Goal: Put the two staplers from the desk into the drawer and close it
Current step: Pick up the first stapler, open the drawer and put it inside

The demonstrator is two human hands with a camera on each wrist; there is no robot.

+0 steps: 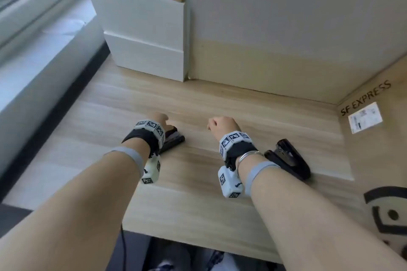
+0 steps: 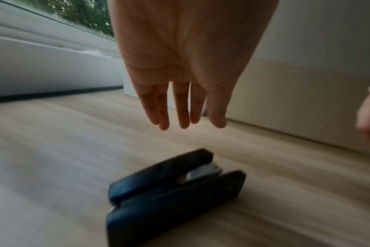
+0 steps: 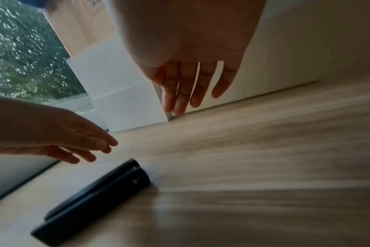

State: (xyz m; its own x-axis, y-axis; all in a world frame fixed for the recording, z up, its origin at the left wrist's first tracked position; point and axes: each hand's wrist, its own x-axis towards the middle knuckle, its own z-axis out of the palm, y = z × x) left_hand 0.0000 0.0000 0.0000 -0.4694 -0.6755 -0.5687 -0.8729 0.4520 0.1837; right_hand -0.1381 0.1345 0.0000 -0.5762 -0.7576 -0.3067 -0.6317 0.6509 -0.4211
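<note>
So both staplers are sitting on the wooden desk (image 1: 220, 103) right now, neither one picked up. The left stapler (image 1: 174, 138) lies right under the left hand (image 1: 157, 120), partly hidden by the wrist from the head view. The right stapler (image 1: 288, 158) sits just beside the right forearm, closer to the cardboard box (image 1: 374, 138) than to the right hand (image 1: 222, 125), which is out in front of it.

Fingers on both hands look straight and relaxed in the wrist views, a little spread, holding nothing. The left fingers (image 2: 180, 107) hang above the stapler without touching it.

My guess on handling: these are hard plastic and metal, dense for their size, stiff, not fragile. The smooth black shell could be a bit slick. The one on the left seems to lie on its side with the mouth gapped, so I'd pinch across top and base together, mid-body, so the hinge doesn't flop open. No drawer visible from here, can't tell where it is or if it's open.
</note>
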